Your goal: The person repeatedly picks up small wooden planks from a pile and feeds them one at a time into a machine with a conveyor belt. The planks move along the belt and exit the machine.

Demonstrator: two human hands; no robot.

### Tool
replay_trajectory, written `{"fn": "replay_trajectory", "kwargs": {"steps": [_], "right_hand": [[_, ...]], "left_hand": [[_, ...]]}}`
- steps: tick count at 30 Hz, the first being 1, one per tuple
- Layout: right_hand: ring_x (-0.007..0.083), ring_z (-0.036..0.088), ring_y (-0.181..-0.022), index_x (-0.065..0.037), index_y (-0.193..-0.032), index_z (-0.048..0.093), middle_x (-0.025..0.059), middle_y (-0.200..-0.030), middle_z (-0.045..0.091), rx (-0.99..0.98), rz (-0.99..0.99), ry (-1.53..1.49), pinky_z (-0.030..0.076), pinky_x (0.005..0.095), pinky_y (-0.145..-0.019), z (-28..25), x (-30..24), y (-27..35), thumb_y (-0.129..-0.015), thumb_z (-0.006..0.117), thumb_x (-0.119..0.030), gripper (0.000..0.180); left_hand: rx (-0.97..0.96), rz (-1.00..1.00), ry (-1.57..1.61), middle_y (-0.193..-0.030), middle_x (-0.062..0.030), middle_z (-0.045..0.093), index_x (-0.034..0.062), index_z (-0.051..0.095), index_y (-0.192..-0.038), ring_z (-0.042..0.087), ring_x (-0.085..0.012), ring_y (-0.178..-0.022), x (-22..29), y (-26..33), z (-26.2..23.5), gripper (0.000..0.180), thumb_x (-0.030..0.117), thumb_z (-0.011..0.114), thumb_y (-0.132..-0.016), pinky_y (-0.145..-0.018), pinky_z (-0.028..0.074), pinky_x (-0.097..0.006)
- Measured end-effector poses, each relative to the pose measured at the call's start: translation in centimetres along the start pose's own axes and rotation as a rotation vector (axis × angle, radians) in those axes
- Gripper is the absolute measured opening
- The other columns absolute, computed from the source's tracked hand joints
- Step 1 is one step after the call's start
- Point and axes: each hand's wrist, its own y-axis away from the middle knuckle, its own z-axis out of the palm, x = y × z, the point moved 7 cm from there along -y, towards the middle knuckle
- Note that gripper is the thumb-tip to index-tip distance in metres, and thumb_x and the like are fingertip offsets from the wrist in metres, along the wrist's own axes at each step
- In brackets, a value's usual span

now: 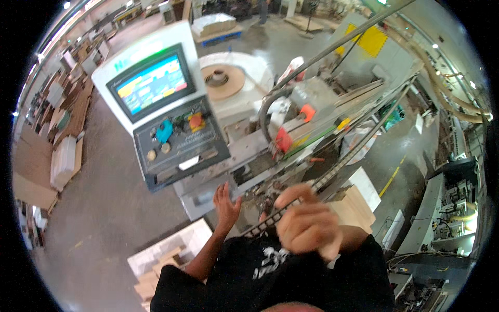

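Observation:
My left hand (227, 209) is raised beside the machine's grey metal bed (200, 202), fingers stretched out and nothing in them. In front of my chest is my right hand (306, 224), slightly blurred, its fingers curled in. Whatever it may hold is hidden. A toothed dark rail (270, 221) passes behind this hand, and I cannot tell whether they touch. Ahead to the left stands a control panel (181, 136) with a lit screen (152, 83), several knobs and a teal piece (164, 131) on it.
A red guard (283, 140) and a green strip (306, 150) sit on the machine ahead. Behind the panel is a round tan disc (223, 86). Light boards (351, 210) are stacked at right, and more boards (166, 249) lie at lower left. Panels (65, 161) line the far left.

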Motion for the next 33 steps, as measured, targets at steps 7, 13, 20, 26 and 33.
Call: {"fn": "replay_trajectory", "kwargs": {"steps": [7, 13, 20, 26, 33], "right_hand": [[0.0190, 0.064, -0.071, -0.017, -0.079, 0.056, -0.0016, -0.071, 0.064, 0.262, 0.183, -0.285, 0.035, 0.0513, -0.113, -0.9, 0.9, -0.6, -0.105, 0.063, -0.030, 0.030], [0.0200, 0.064, -0.070, -0.017, -0.080, 0.056, -0.0019, -0.071, 0.064, 0.261, 0.296, -0.298, 0.036, 0.0499, -0.105, -0.5, -1.4, 4.5, -0.097, 0.067, -0.033, 0.025], [0.0213, 0.064, -0.068, -0.017, -0.082, 0.057, -0.0023, -0.070, 0.063, 0.230, 0.330, -0.328, 0.037, 0.0482, -0.095, 0.5, -1.7, 6.0, -0.088, 0.070, -0.037, 0.025], [0.0223, 0.064, -0.067, -0.017, -0.083, 0.058, -0.0026, -0.070, 0.062, 0.214, 0.311, -0.350, 0.039, 0.0467, -0.086, 1.6, -1.4, 6.4, -0.081, 0.074, -0.040, 0.028], [0.0235, 0.064, -0.066, -0.017, -0.084, 0.059, -0.0030, -0.070, 0.061, 0.191, 0.262, -0.409, 0.040, 0.0450, -0.076, 4.3, -1.4, 5.0, -0.072, 0.078, -0.044, 0.035]], "left_hand": [[0.015, -0.049, -0.035, -0.161, -0.0247, 0.045, 0.0102, 0.043, -0.162, 0.035, -0.0449, -0.152, -0.9, 0.5, 3.4, 0.080, 0.044, 0.073, -0.096, -0.126, 0.021, -0.059], [-0.097, -0.109, 0.122, -0.150, -0.0219, 0.053, 0.0078, 0.048, -0.157, 0.040, -0.0425, -0.147, 2.6, 1.8, 3.1, 0.076, 0.044, 0.075, -0.096, -0.124, 0.024, -0.058], [-0.144, -0.129, 0.125, -0.148, -0.0190, 0.056, 0.0078, 0.052, -0.154, 0.044, -0.0408, -0.143, 1.1, 3.2, 3.3, 0.072, 0.041, 0.076, -0.094, -0.122, 0.028, -0.056], [-0.096, -0.099, 0.145, -0.145, -0.0176, 0.058, 0.0079, 0.056, -0.148, 0.046, -0.0402, -0.141, 0.9, 1.1, 2.9, 0.066, 0.035, 0.078, -0.092, -0.120, 0.031, -0.055], [-0.112, -0.109, 0.152, -0.142, -0.0156, 0.062, 0.0075, 0.056, -0.147, 0.048, -0.0385, -0.139, 0.3, -0.1, 3.4, 0.065, 0.033, 0.080, -0.092, -0.119, 0.032, -0.054]]}}
